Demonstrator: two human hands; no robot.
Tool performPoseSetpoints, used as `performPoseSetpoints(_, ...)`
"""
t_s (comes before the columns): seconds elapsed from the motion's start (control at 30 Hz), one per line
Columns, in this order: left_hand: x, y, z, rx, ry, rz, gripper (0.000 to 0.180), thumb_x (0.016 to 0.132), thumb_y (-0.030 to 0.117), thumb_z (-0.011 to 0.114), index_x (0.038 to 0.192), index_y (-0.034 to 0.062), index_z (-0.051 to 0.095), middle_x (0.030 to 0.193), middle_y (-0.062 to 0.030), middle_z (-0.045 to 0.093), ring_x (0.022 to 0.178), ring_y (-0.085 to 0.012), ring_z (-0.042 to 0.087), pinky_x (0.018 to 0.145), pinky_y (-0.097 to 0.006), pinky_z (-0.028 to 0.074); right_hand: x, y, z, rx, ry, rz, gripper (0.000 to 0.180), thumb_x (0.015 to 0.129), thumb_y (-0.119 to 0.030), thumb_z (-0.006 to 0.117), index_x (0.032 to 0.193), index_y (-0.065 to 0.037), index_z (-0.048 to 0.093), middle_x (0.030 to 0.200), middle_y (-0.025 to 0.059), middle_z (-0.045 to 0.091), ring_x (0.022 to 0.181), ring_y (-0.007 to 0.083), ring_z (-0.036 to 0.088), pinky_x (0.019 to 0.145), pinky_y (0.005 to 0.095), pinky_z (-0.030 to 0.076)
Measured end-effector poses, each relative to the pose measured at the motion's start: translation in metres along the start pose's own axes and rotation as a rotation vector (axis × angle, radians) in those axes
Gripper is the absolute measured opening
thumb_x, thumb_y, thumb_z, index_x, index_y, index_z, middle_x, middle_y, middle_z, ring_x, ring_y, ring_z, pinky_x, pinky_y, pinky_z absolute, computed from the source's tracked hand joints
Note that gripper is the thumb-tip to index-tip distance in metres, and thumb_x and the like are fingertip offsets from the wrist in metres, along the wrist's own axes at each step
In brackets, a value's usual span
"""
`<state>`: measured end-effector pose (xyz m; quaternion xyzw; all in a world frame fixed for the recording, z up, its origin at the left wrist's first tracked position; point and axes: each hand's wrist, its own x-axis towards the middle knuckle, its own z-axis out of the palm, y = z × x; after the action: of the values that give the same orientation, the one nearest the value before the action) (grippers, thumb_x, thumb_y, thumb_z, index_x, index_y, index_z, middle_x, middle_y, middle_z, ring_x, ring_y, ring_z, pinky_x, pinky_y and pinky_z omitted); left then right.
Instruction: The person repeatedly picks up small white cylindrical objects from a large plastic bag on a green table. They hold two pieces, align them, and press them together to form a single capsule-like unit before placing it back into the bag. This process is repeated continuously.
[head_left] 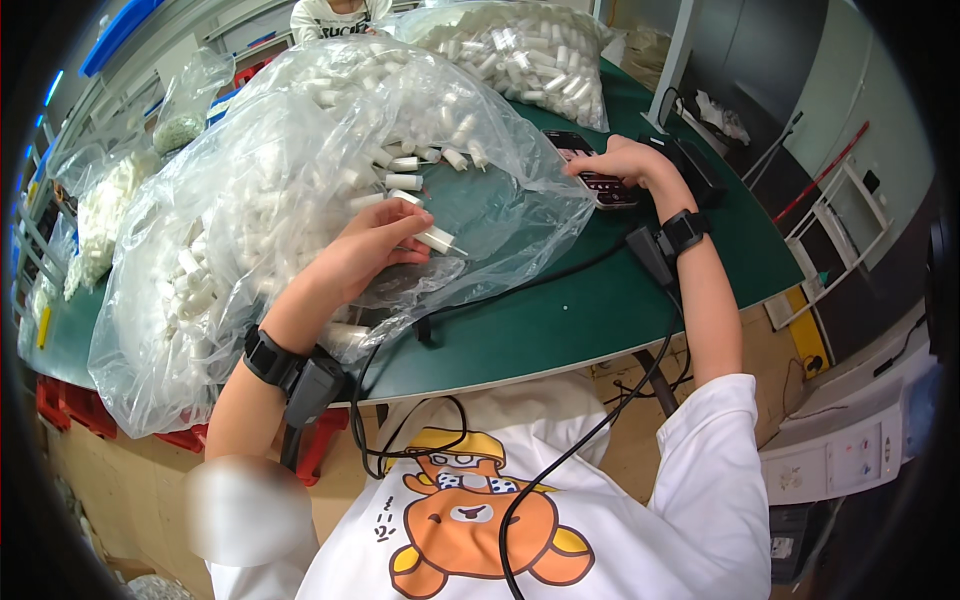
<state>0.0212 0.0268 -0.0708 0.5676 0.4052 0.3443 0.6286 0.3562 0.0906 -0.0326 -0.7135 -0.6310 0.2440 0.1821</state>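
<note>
My left hand [380, 245] is closed around a white plastic tube [437, 239] with a thin pointed tip, above the mouth of a large clear plastic bag [480, 285]. Many similar white tubes [404, 181] lie in that bag, some loose near its opening. At the right, my right hand [635, 165] lies over a smartphone [605, 188] on the green table, one finger stretched out across its lit screen. Part of the phone is hidden under the hand.
Another clear bag of white tubes [550, 65] stands at the back of the green table [510, 340]. Smaller bags [110, 215] sit at the left. Black cables [530, 288] run from my wrist straps across the table edge. A person [340, 18] is at the far side.
</note>
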Motion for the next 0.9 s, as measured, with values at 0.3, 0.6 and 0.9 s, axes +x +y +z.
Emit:
performPoseSetpoints(0.3,-0.001,-0.001,-0.002,0.019,0.004,0.003,0.017,0.088,0.018,0.054,0.097,0.003,0.052,0.089,-0.0026,0.051,0.078,-0.0112,0.056,0.072,-0.023,0.048,0.004,-0.012,0.012,-0.345,-0.137,-0.028,0.085,0.053,-0.063,0.068,0.083,0.016,0.057,0.079,0.0184,0.059,0.064,0.0233,0.057,0.053,0.0318,0.046)
performPoseSetpoints(0.6,-0.001,0.001,-0.002,0.035,0.004,0.003,0.018,0.088,0.018,0.055,0.098,0.0032,0.051,0.09,-0.0033,0.052,0.079,-0.0107,0.055,0.073,-0.023,0.047,-0.01,-0.034,0.02,-0.459,-0.25,0.119,0.093,0.057,-0.074,0.058,0.091,0.012,0.057,0.084,0.0197,0.061,0.072,0.0278,0.063,0.058,0.0366,0.054)
performPoseSetpoints(0.9,-0.001,0.001,-0.004,-0.044,0.022,-0.013,0.026,0.087,0.023,0.057,0.095,-0.0004,0.051,0.085,-0.0056,0.052,0.075,-0.0138,0.06,0.075,-0.026,0.052,-0.066,-0.067,0.001,-0.66,0.36,-0.359,0.027,0.077,-0.024,0.057,0.077,0.003,0.059,0.076,0.0195,0.06,0.076,0.0334,0.06,0.069,0.0393,0.048)
